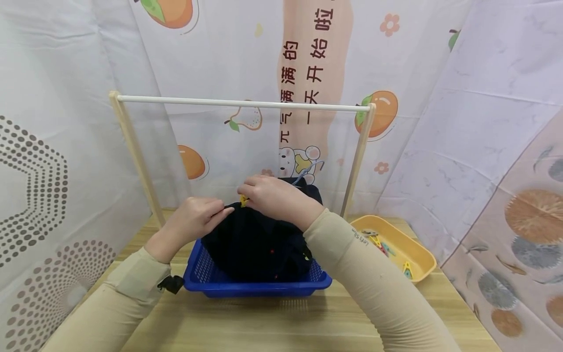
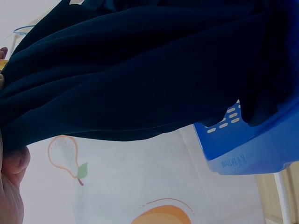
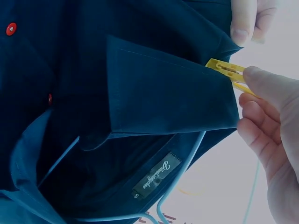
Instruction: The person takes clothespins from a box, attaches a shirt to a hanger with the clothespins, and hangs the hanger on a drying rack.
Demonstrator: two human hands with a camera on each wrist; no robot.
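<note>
A dark navy shirt (image 1: pixel 259 244) with red buttons is held up over a blue basket (image 1: pixel 259 292), its lower part inside. My left hand (image 1: pixel 198 217) pinches the shirt's edge, also seen from below in the left wrist view. Close beside it, my right hand (image 1: pixel 279 198) holds a yellow clothespin (image 3: pixel 226 71) between thumb and fingers. In the right wrist view, the clothespin's tip is on the cloth beside the collar (image 3: pixel 168 93). A light blue hanger (image 3: pixel 187 170) runs through the neck opening, past the label.
Behind the basket stands a rack with a white rail (image 1: pixel 242 102) and wooden legs. A yellow tray (image 1: pixel 424 256) at the right holds several coloured clothespins (image 1: pixel 381 244). Everything rests on a wooden table (image 1: pixel 281 325), with printed curtains around it.
</note>
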